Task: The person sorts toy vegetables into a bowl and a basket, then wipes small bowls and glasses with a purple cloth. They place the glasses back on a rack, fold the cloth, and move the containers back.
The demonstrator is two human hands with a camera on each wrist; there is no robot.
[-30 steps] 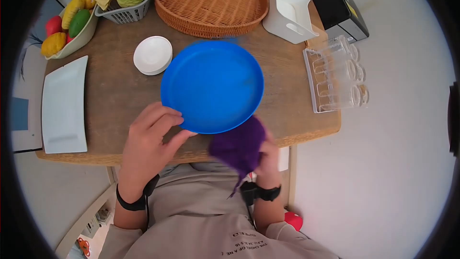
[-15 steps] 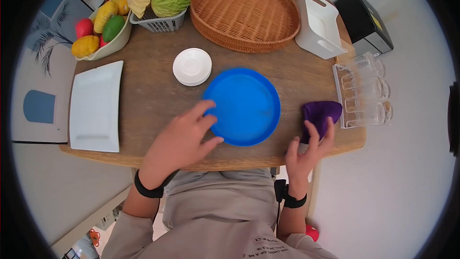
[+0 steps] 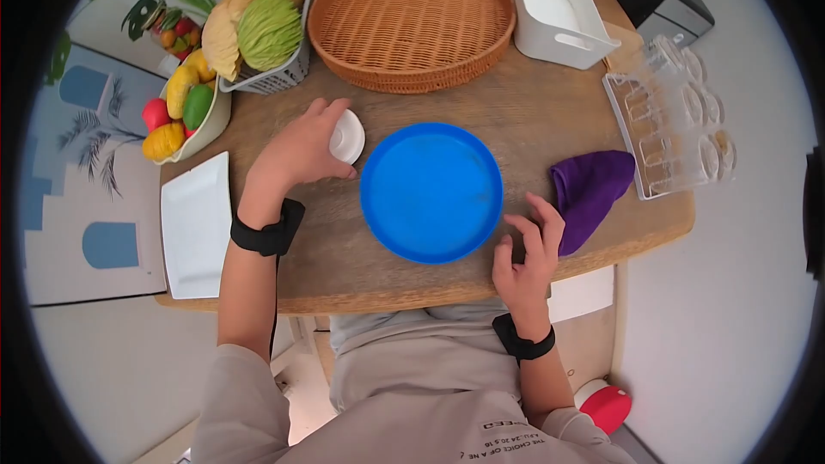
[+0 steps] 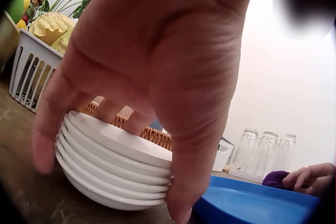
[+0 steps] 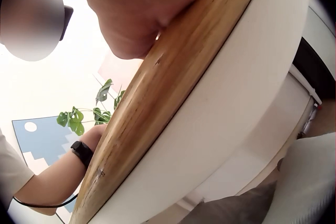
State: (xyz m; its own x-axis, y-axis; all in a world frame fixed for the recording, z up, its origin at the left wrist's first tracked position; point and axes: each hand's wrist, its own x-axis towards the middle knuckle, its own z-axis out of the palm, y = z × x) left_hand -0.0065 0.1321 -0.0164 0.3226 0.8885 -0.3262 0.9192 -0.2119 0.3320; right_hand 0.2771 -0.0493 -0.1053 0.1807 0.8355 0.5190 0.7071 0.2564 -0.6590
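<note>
The left hand grips a stack of white bowls, thumb on one side and fingers round the other; in the head view the hand hides part of the stack. Just right of it, a round blue plate lies flat on the table. A crumpled purple cloth lies farther right. Between plate and cloth, by the front edge, the right hand has loosely bent fingers and holds nothing.
A white rectangular plate lies at the left, below a fruit bowl. Along the back are a vegetable basket, a wicker tray and a white bin. Glasses stand in a rack at the right.
The left hand has let go of the blue plate, now flat on the table, and moved left and back to the bowls. The right hand has released the purple cloth at the right.
</note>
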